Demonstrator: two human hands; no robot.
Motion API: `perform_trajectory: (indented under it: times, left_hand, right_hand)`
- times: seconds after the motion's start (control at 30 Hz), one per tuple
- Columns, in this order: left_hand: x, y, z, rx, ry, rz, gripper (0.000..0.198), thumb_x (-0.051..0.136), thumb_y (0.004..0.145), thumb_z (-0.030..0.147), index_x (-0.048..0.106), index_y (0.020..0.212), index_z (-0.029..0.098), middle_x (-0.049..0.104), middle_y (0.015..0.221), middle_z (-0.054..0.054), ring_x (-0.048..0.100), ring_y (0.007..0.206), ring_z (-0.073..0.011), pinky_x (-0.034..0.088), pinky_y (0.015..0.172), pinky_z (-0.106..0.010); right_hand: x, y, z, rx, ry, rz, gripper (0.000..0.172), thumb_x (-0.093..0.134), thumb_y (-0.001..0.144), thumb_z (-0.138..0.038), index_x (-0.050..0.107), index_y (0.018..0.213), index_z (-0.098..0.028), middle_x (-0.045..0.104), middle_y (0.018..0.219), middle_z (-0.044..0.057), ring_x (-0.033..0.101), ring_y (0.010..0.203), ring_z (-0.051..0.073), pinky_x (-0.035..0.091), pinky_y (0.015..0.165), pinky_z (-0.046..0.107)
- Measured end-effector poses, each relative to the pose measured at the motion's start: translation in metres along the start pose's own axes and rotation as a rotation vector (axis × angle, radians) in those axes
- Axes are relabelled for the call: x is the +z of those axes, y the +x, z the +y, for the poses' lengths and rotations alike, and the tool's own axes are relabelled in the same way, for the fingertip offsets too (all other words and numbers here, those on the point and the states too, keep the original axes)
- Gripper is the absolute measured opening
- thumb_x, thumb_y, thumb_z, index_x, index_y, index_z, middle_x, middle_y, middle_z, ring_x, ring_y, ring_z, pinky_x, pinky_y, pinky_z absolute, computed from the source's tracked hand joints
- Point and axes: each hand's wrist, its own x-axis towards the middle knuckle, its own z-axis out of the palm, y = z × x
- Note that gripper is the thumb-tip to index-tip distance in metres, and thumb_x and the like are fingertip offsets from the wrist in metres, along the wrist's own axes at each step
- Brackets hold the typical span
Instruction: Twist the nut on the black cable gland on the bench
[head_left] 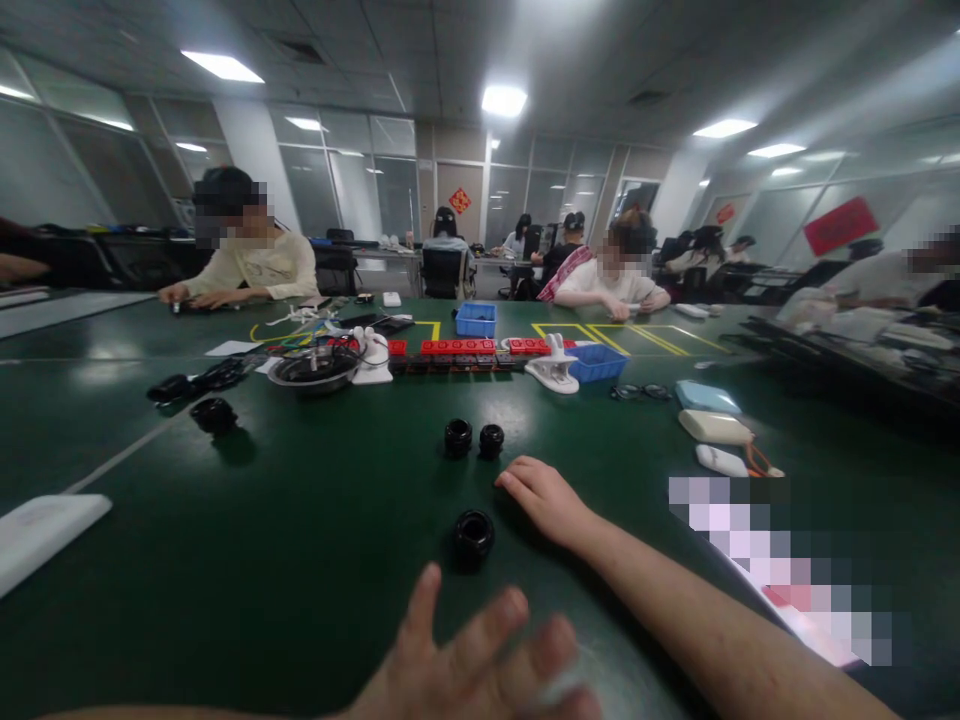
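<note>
My left hand hovers low at the bottom edge, fingers spread and empty. My right hand rests on the green table, fingers curled downward, holding nothing that shows. One black round threaded fitting sits between the two hands, just left of my right hand. A pair of similar black fittings stands side by side a little farther out. Another black fitting lies far to the left.
Across the table are a round black dish, red blocks, two blue bins, white clips, glasses and white cases. A white pad lies at left. Other people sit along the far edge.
</note>
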Motion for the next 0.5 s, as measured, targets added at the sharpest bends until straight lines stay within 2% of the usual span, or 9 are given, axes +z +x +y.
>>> perform_trajectory:
  times: [0.07,0.1,0.17,0.2,0.3,0.4,0.5]
  left_hand:
    - [0.004,0.009,-0.039,0.064,0.005,-0.004,0.090,0.047,0.065,0.077,0.017,0.138,0.034,0.030,0.140,-0.006,0.020,0.128,-0.0378,-0.003,0.102,-0.062]
    - [0.005,0.016,-0.057,0.033,0.015,-0.014,0.102,0.043,0.060,0.082,0.013,0.140,0.026,0.023,0.143,-0.011,0.016,0.128,-0.0409,-0.007,0.099,-0.064]
    - [0.007,0.028,-0.085,-0.138,0.018,-0.100,0.109,0.044,0.061,0.081,0.011,0.140,0.013,0.013,0.143,-0.020,0.011,0.129,-0.0424,-0.002,0.098,-0.066]
    - [0.007,0.033,-0.093,-0.166,-0.008,-0.150,0.111,0.045,0.058,0.082,0.016,0.139,0.012,0.014,0.143,-0.021,0.010,0.129,-0.0432,-0.002,0.097,-0.067]
    - [0.006,0.042,-0.097,-0.103,-0.119,-0.278,0.093,0.054,0.058,0.077,0.040,0.130,0.019,0.028,0.140,-0.015,0.020,0.128,-0.0389,-0.005,0.098,-0.066]
    - [0.005,0.044,-0.089,-0.111,-0.179,-0.264,0.073,0.063,0.061,0.067,0.052,0.119,0.023,0.042,0.132,-0.010,0.030,0.124,-0.0347,-0.008,0.099,-0.064]
    - [0.005,0.044,-0.086,-0.174,-0.246,-0.251,0.072,0.070,0.056,0.063,0.056,0.114,0.024,0.049,0.126,-0.010,0.035,0.120,-0.0352,-0.005,0.098,-0.066]
  right_hand:
    - [0.002,0.001,0.003,0.016,0.009,0.025,0.020,0.047,0.092,-0.027,0.058,0.083,-0.013,0.058,0.084,0.002,0.057,0.078,0.014,0.047,0.074,0.033]
    - [0.002,0.002,0.004,0.024,0.014,0.038,0.021,0.047,0.092,-0.028,0.058,0.082,-0.013,0.058,0.083,0.002,0.056,0.077,0.014,0.046,0.073,0.033]
    - [0.003,0.004,0.006,0.032,0.030,0.060,0.021,0.047,0.092,-0.028,0.058,0.082,-0.013,0.058,0.081,0.002,0.056,0.077,0.014,0.046,0.073,0.033]
    - [0.003,0.004,0.006,0.034,0.040,0.072,0.021,0.047,0.092,-0.028,0.058,0.083,-0.013,0.059,0.081,0.002,0.057,0.077,0.014,0.046,0.073,0.033]
    - [0.003,0.002,0.004,0.036,0.068,0.121,0.024,0.042,0.093,-0.027,0.060,0.085,-0.014,0.061,0.082,0.004,0.057,0.079,0.016,0.045,0.073,0.032]
    - [0.003,-0.002,-0.005,0.022,0.088,0.164,0.029,0.036,0.093,-0.029,0.061,0.089,-0.015,0.063,0.087,0.006,0.058,0.082,0.018,0.045,0.075,0.032]
    - [0.004,-0.007,-0.017,-0.024,0.095,0.168,0.030,0.035,0.092,-0.031,0.061,0.095,-0.016,0.063,0.091,0.006,0.057,0.086,0.019,0.044,0.077,0.033]
